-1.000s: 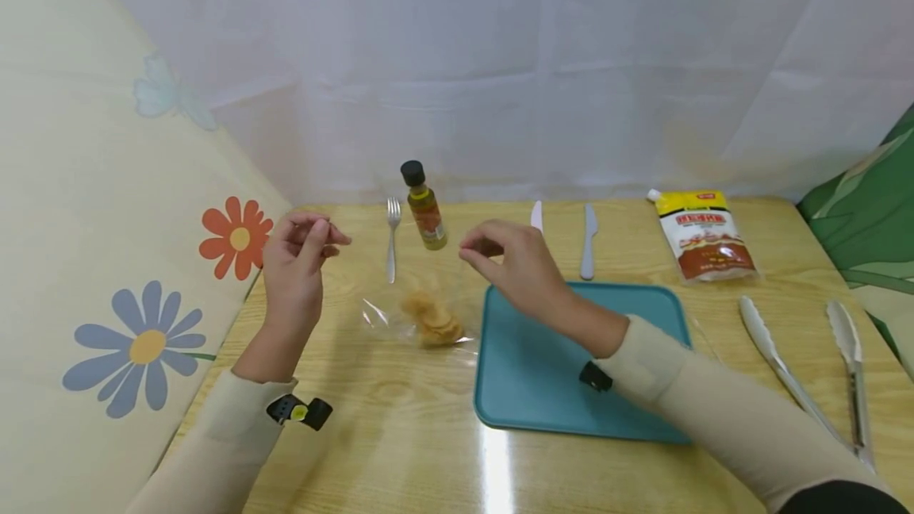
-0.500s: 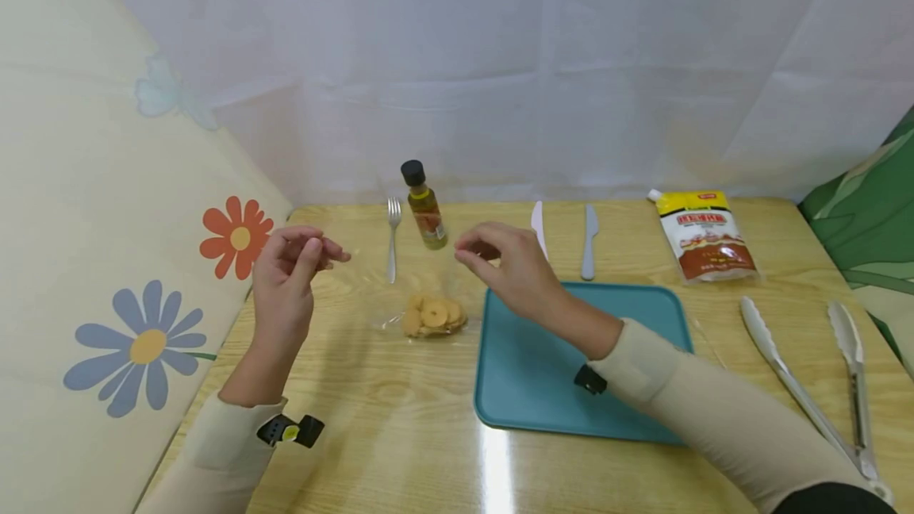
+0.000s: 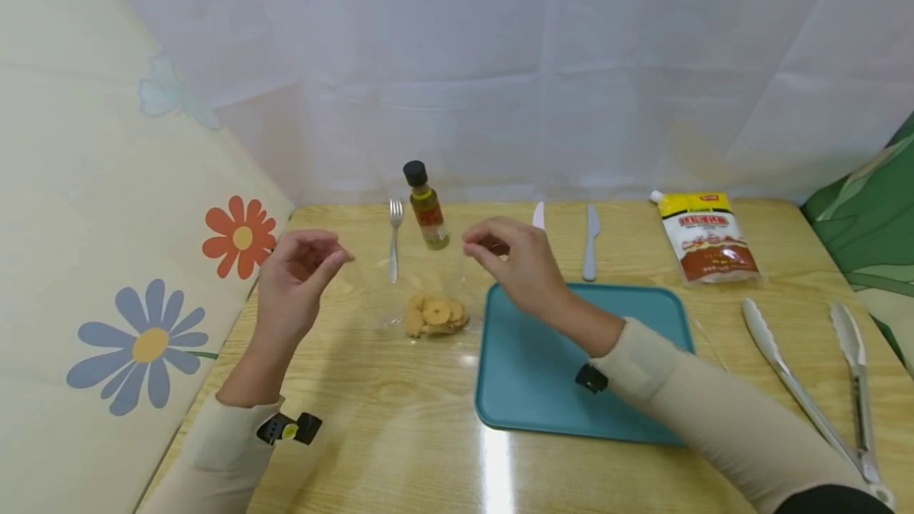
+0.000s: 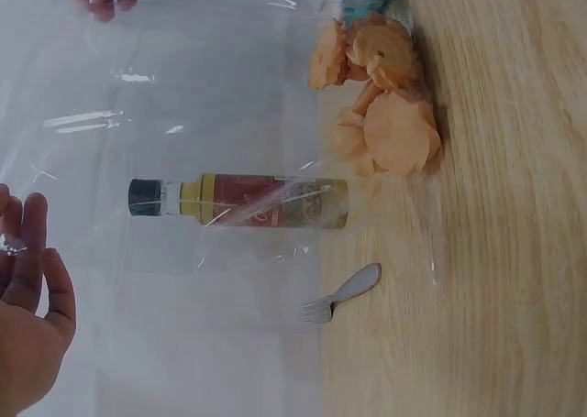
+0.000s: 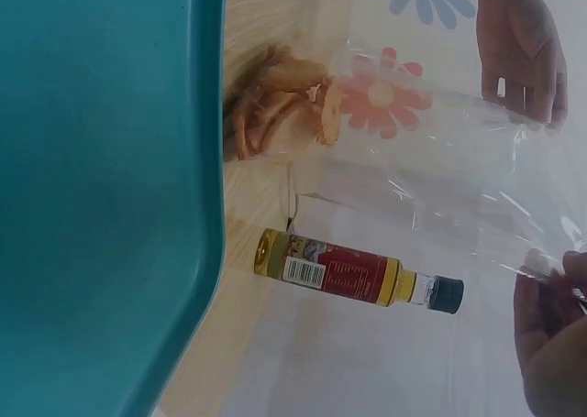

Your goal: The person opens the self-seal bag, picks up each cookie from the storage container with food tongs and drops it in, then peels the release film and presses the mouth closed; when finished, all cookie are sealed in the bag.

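A clear plastic bag hangs between my two hands, its upper edge stretched across. Round, ruffled pale-orange slices, some with a hole in the middle, lie bunched at its bottom, low over the table left of the tray. My left hand pinches one upper corner of the bag between thumb and fingertips. At the opposite corner, my right hand pinches the film, above the tray's back left corner. Through the film in the left wrist view show a dark-capped bottle of yellow liquid and a fork.
The teal tray lies under my right forearm. Behind it are a pink knife and a grey knife. A spouted pouch and metal tongs lie to the right. A white cloth hangs behind the table.
The slices have shifted from a blurred heap into a settled bunch at the bag's bottom. My left hand moved slightly down and its thumb now extends toward the fingertips. My right hand barely moved.
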Demonstrator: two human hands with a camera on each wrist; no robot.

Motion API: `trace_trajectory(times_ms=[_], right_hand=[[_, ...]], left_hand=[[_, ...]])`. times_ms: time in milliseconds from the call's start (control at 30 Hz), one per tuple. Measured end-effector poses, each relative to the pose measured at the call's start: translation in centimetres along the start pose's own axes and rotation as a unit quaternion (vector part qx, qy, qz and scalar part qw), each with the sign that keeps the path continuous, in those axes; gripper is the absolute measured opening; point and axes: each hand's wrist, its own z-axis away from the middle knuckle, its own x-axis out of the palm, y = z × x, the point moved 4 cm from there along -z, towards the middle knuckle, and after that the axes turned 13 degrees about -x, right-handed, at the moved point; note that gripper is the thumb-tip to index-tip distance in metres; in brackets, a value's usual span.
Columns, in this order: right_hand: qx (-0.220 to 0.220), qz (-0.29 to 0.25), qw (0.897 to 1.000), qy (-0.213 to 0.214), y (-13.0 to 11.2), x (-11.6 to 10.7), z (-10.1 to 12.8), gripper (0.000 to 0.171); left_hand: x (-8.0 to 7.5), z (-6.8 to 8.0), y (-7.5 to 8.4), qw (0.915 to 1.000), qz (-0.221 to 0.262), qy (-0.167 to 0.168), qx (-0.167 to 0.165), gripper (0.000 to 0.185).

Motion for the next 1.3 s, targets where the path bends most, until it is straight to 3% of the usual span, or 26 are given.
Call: trace_trajectory(times_ms=[200,467,667,900,1000,1133,1200,1300], right_hand=[[-0.024,-0.011,1.0,0.016,0.1,-0.4,0.1,0.009],[-0.003,-0.113,0.993,0.045,0.8,-0.8,0.3,0.031],[-0.025,-0.103,0.994,0.027,0.8,-0.8,0.4,0.014],[-0.052,-0.075,0.996,0.011,0.7,-1.0,0.6,0.019],[-0.053,-0.062,0.997,0.001,0.7,-1.0,0.6,0.02],[-0.059,-0.044,0.997,-0.011,0.7,-1.1,0.6,0.02],[-0.062,-0.036,0.997,-0.013,0.7,-1.1,0.6,0.016],[-0.06,-0.019,0.998,-0.014,0.6,-1.1,0.6,0.011]], left_hand=[[-0.3,-0.5,0.0,0.9997,0.017,-0.018,0.0,0.014],[-0.9,-1.3,0.1,0.9971,0.004,-0.075,0.008,0.019],[-0.9,-1.6,0.0,0.9949,-0.023,-0.095,0.022,0.017],[-0.7,-1.6,0.4,0.9924,-0.061,-0.099,0.04,0.024],[-0.6,-1.6,0.7,0.9862,-0.127,-0.095,0.049,0.028],[-0.4,-1.7,0.9,0.9665,-0.228,-0.095,0.069,0.034],[-0.4,-1.7,0.9,0.957,-0.262,-0.098,0.076,0.035],[-0.5,-1.8,0.7,0.9499,-0.289,-0.096,0.072,0.028]])
